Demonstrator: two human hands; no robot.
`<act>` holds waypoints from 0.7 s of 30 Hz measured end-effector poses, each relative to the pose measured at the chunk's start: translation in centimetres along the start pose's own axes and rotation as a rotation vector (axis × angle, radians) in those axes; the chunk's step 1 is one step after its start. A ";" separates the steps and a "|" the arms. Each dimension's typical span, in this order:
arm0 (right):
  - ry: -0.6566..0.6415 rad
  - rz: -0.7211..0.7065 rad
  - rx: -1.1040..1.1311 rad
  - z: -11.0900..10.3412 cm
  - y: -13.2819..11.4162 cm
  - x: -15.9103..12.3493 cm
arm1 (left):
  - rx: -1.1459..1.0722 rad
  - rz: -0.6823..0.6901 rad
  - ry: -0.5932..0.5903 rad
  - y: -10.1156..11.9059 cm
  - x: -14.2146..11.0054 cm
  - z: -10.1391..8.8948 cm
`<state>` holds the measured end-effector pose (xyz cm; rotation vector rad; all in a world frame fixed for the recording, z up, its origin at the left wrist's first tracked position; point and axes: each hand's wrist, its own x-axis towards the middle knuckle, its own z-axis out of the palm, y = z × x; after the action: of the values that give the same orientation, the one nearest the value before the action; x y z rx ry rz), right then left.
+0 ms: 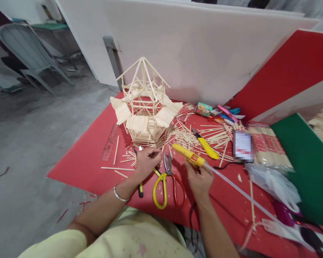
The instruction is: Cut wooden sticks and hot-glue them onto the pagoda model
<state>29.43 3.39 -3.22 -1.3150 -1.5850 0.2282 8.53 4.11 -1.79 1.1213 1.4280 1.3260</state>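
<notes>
My right hand [200, 179] is wrapped round a yellow glue gun [187, 153]; a long clear glue stick [231, 186] runs out of its back end. The gun's nozzle points left, toward my left hand [148, 163]. That hand's fingers are pinched together, and whatever they hold is too small to make out. Just beyond stands a model house of thin wooden sticks [141, 123], with an open peaked roof frame and slatted panels. Scissors with one yellow and one red handle [167, 179] lie between my hands. A black-and-yellow tool [140, 188] is partly hidden under my left hand.
Loose sticks [187, 138] and a yellow utility knife [208, 147] lie right of the model. A clear red ruler [110, 143] is at its left. Packed sticks [271, 147], a plastic bag [274, 182] and a power strip [282, 229] occupy the right side. A white board [204, 53] stands behind.
</notes>
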 end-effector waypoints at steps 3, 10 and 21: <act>0.001 -0.051 0.007 0.0 -0.4 0.1 | -0.188 -0.158 -0.036 -0.3 0.4 -0.1; -0.097 -0.189 -0.016 0.3 -1.0 0.0 | 0.091 0.109 0.082 -0.1 0.1 -0.2; 0.003 -0.077 -0.028 -0.4 -0.4 -0.4 | 0.442 0.351 0.050 -0.7 0.0 0.0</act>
<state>29.42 2.71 -3.03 -1.2725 -1.6378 0.1574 8.50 4.05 -2.49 1.7015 1.6651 1.3114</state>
